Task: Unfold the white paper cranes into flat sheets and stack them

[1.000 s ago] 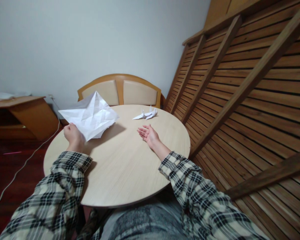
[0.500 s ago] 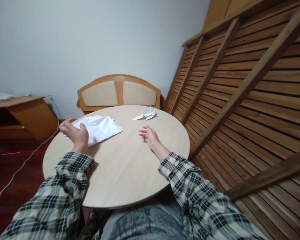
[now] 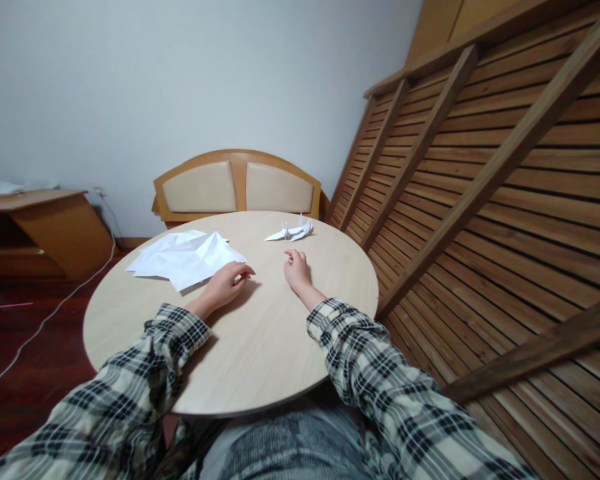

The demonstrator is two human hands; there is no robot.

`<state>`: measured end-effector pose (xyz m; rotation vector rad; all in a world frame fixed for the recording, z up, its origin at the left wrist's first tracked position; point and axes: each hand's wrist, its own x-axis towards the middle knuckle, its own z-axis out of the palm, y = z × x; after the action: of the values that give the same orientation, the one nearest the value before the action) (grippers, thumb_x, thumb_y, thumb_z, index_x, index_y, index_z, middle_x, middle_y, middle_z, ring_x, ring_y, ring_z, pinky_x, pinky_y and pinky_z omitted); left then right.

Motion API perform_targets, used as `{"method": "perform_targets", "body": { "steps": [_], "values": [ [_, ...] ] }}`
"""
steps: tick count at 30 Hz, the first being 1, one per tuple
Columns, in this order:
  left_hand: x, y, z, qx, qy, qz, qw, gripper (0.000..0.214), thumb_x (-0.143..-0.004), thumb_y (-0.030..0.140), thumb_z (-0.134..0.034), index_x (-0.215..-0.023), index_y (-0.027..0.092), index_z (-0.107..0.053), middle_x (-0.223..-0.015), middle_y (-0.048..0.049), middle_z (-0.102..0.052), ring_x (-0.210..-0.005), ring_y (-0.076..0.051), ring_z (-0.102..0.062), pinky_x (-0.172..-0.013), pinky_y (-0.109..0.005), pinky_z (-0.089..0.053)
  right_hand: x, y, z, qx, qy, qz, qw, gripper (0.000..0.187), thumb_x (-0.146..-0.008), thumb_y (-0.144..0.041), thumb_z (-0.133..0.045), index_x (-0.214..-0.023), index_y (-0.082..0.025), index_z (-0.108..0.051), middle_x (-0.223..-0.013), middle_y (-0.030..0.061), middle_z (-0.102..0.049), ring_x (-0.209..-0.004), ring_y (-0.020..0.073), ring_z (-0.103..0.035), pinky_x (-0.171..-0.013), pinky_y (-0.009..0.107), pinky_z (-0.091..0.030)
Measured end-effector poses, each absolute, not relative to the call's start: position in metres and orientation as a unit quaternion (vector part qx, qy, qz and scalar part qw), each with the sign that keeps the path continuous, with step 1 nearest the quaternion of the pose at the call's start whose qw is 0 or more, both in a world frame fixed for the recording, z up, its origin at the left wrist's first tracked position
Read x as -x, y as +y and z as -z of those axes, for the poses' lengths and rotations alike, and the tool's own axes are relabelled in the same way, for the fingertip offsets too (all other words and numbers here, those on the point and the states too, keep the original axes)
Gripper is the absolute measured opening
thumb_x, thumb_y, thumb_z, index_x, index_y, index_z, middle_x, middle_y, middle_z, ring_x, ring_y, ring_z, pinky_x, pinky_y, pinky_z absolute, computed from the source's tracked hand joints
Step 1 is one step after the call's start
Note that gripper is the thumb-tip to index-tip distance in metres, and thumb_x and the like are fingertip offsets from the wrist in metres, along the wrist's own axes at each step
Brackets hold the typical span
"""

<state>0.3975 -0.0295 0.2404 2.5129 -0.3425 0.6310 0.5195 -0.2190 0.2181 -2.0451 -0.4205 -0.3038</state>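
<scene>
A creased white paper sheet (image 3: pixel 183 257) lies flat on the left part of the round wooden table (image 3: pixel 260 347). My left hand (image 3: pixel 227 281) rests on the tabletop just right of the sheet, fingers stretched out and touching its near corner. My right hand (image 3: pixel 297 268) lies on the table near the middle, fingers loosely curled, holding nothing. A small folded white paper crane (image 3: pixel 291 230) sits on the far side of the table, beyond my right hand.
A wooden chair (image 3: pixel 237 183) with beige pads stands behind the table. A slatted wooden wall (image 3: pixel 480 173) runs along the right. A low wooden cabinet (image 3: pixel 40 230) and a white cable (image 3: pixel 45 323) on the dark floor are at the left.
My left hand lowered the sheet from the air onto the table, let go of it and slid to its right edge. My right hand turned palm-down and curled.
</scene>
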Motion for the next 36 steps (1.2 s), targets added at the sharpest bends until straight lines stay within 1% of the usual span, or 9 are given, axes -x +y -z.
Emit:
{"method": "perform_targets", "body": {
  "steps": [5,10,15,18,25,27,30,34,36],
  "values": [
    [-0.39,-0.055,-0.246,-0.934,-0.181,-0.184,0.246,0.022,-0.083,0.013,-0.049,-0.095,0.021,-0.065,-0.091,-0.007,-0.067,-0.084,-0.021,-0.06,-0.08,-0.036,-0.047,-0.547,-0.208,-0.215,0.861,-0.209,0.139,0.442,0.049,-0.084,-0.008,-0.044,-0.131,-0.018,-0.054,-0.133,0.0116,-0.048,-0.122,0.0214,-0.049,-0.109,0.033,-0.034],
    [-0.388,-0.058,-0.25,-0.939,-0.191,-0.17,0.231,0.023,-0.085,0.012,-0.046,-0.095,0.019,-0.065,-0.092,-0.0063,-0.067,-0.085,-0.019,-0.06,-0.079,-0.035,-0.048,-0.576,-0.203,-0.218,0.885,-0.222,0.141,0.384,0.054,-0.087,-0.012,-0.043,-0.141,-0.018,-0.046,-0.143,0.0121,-0.042,-0.13,0.0216,-0.043,-0.111,0.032,-0.032],
    [-0.391,-0.055,-0.246,-0.934,-0.187,-0.181,0.244,0.024,-0.084,0.01,-0.045,-0.094,0.019,-0.065,-0.09,-0.006,-0.067,-0.086,-0.019,-0.06,-0.08,-0.035,-0.047,-0.592,-0.191,-0.221,0.91,-0.203,0.162,0.324,0.051,-0.09,-0.016,-0.042,-0.141,-0.021,-0.046,-0.15,0.0123,-0.035,-0.133,0.0258,-0.04,-0.109,0.037,-0.034],
    [-0.393,-0.056,-0.244,-0.932,-0.197,-0.175,0.25,0.025,-0.085,0.009,-0.046,-0.095,0.019,-0.065,-0.089,-0.0053,-0.066,-0.086,-0.019,-0.059,-0.08,-0.034,-0.046,-0.6,-0.18,-0.222,0.916,-0.195,0.176,0.305,0.048,-0.092,-0.019,-0.04,-0.14,-0.021,-0.047,-0.151,0.0119,-0.034,-0.136,0.0263,-0.035,-0.11,0.039,-0.032],
    [-0.395,-0.06,-0.241,-0.93,-0.2,-0.167,0.26,0.025,-0.082,0.006,-0.047,-0.095,0.019,-0.065,-0.088,-0.0049,-0.065,-0.084,-0.018,-0.058,-0.078,-0.033,-0.046,-0.625,-0.162,-0.22,0.923,-0.181,0.15,0.303,0.045,-0.096,-0.026,-0.041,-0.139,-0.021,-0.048,-0.157,0.0101,-0.025,-0.143,0.0262,-0.023,-0.115,0.043,-0.023],
    [-0.396,-0.061,-0.24,-0.93,-0.202,-0.164,0.259,0.025,-0.081,0.006,-0.048,-0.094,0.019,-0.065,-0.088,-0.005,-0.065,-0.084,-0.018,-0.058,-0.078,-0.033,-0.046,-0.631,-0.161,-0.219,0.923,-0.187,0.14,0.306,0.044,-0.096,-0.025,-0.04,-0.139,-0.019,-0.048,-0.156,0.0098,-0.028,-0.144,0.025,-0.021,-0.117,0.042,-0.02],
    [-0.396,-0.062,-0.24,-0.93,-0.205,-0.163,0.257,0.025,-0.082,0.007,-0.048,-0.094,0.019,-0.065,-0.088,-0.0053,-0.065,-0.085,-0.018,-0.058,-0.079,-0.033,-0.047,-0.636,-0.161,-0.219,0.916,-0.193,0.136,0.325,0.044,-0.096,-0.023,-0.04,-0.138,-0.015,-0.048,-0.15,0.0127,-0.04,-0.142,0.0246,-0.026,-0.117,0.041,-0.021],
    [-0.397,-0.062,-0.24,-0.931,-0.203,-0.171,0.252,0.024,-0.082,0.006,-0.048,-0.093,0.019,-0.065,-0.088,-0.0056,-0.065,-0.084,-0.019,-0.058,-0.078,-0.034,-0.047,-0.635,-0.166,-0.218,0.899,-0.205,0.148,0.358,0.038,-0.094,-0.021,-0.041,-0.128,-0.015,-0.057,-0.137,0.0146,-0.052,-0.13,0.0246,-0.044,-0.111,0.039,-0.031],
    [-0.398,-0.063,-0.24,-0.93,-0.195,-0.183,0.251,0.024,-0.082,0.006,-0.047,-0.094,0.018,-0.064,-0.088,-0.006,-0.065,-0.085,-0.019,-0.058,-0.079,-0.035,-0.047,-0.633,-0.171,-0.218,0.883,-0.216,0.154,0.386,0.037,-0.094,-0.02,-0.04,-0.125,-0.016,-0.059,-0.134,0.0135,-0.054,-0.126,0.0227,-0.049,-0.109,0.036,-0.035]
  ]
}}
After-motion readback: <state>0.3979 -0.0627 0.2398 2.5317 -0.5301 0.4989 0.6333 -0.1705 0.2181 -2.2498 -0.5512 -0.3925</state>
